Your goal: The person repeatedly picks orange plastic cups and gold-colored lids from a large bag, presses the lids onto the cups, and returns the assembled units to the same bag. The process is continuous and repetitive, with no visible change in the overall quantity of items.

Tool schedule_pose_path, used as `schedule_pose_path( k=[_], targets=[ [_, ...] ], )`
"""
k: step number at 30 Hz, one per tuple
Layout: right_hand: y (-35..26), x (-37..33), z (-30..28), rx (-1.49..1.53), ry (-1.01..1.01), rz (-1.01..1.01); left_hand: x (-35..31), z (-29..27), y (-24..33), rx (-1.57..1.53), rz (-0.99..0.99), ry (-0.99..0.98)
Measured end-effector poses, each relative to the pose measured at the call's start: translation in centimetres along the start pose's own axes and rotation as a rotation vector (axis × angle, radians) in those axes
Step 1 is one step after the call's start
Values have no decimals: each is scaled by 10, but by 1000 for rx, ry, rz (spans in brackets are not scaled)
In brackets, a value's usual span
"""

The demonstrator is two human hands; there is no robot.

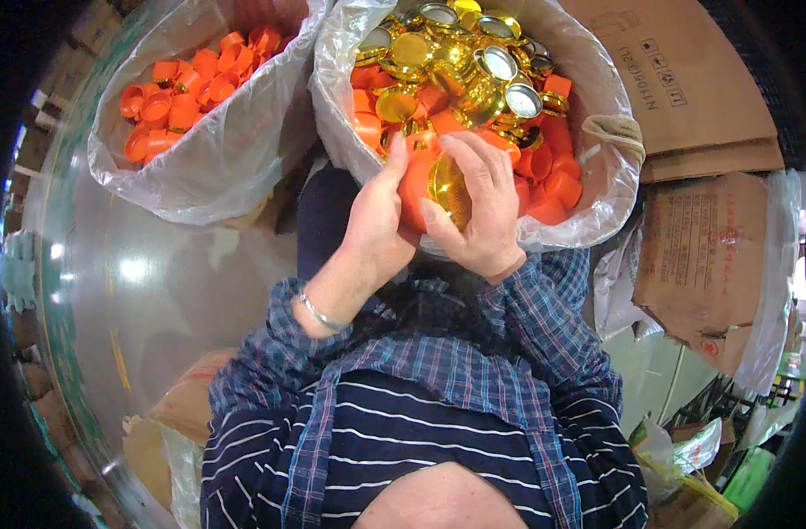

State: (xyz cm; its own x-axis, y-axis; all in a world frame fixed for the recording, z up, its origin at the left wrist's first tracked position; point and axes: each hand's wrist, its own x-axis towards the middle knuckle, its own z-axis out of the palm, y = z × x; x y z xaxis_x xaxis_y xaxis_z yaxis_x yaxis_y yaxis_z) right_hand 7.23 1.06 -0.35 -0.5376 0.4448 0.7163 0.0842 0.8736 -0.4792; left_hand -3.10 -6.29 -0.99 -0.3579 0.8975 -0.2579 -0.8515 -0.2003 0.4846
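Both hands are raised at the near rim of a plastic-lined container (627, 132). My left hand (378, 212) is closed around an orange cap (413, 187), its thumb pointing up along the side. Against that cap, my right hand (484, 201) grips a shiny gold lid (449, 189) between thumb and fingers. The gold lid sits on the orange cap's right side; whether it is fully seated I cannot tell. Just beyond my fingers lies a heap of gold lids (412, 50), some showing silver insides, mixed with loose orange caps (557, 189).
At the left stands another bag-lined container (200, 189) holding many orange caps (184, 110). A tan cloth (616, 134) hangs over the right rim. Cardboard sheets (707, 84) and a flattened box (702, 264) lie to the right. Another cardboard box (191, 397) is at my lower left.
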Motion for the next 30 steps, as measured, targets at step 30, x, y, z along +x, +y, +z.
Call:
schedule_pose_path(
  k=[30],
  targets=[
    [274, 25, -29, -951, -701, 215, 63, -4, 115, 1373, 673, -122]
  ],
)
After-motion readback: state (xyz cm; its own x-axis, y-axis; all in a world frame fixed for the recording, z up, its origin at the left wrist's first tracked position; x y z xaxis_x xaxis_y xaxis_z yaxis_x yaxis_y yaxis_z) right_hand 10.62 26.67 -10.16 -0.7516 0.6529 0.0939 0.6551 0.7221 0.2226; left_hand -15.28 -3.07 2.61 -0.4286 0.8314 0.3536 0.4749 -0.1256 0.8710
